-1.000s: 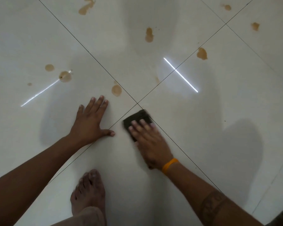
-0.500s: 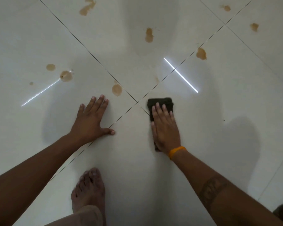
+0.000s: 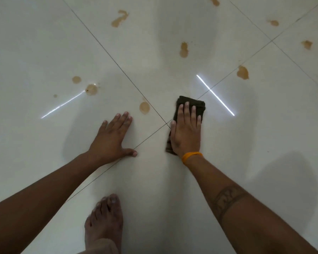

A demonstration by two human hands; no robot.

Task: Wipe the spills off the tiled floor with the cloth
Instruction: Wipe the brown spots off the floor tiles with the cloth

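A dark folded cloth [image 3: 191, 102] lies on the white tiled floor [image 3: 264, 136] just right of where four tiles meet. My right hand [image 3: 186, 131] presses flat on the cloth with straight fingers and covers most of it. My left hand [image 3: 111, 140] rests flat on the floor to the left, fingers spread, holding nothing. The nearest brown spill [image 3: 144, 107] sits just beyond my left fingertips. Others lie at the left [image 3: 91, 89], far centre [image 3: 183, 50] and right [image 3: 242, 72].
My bare foot [image 3: 104, 222] stands on the floor at the bottom centre, between my arms. More brown spills lie at the far left [image 3: 119, 18] and far right [image 3: 307, 44]. Two bright light streaks [image 3: 215, 95] reflect off the glossy tiles.
My right hand has pushed the cloth away from me and to the right, from the tile junction onto the far side. My left hand has stayed planted.
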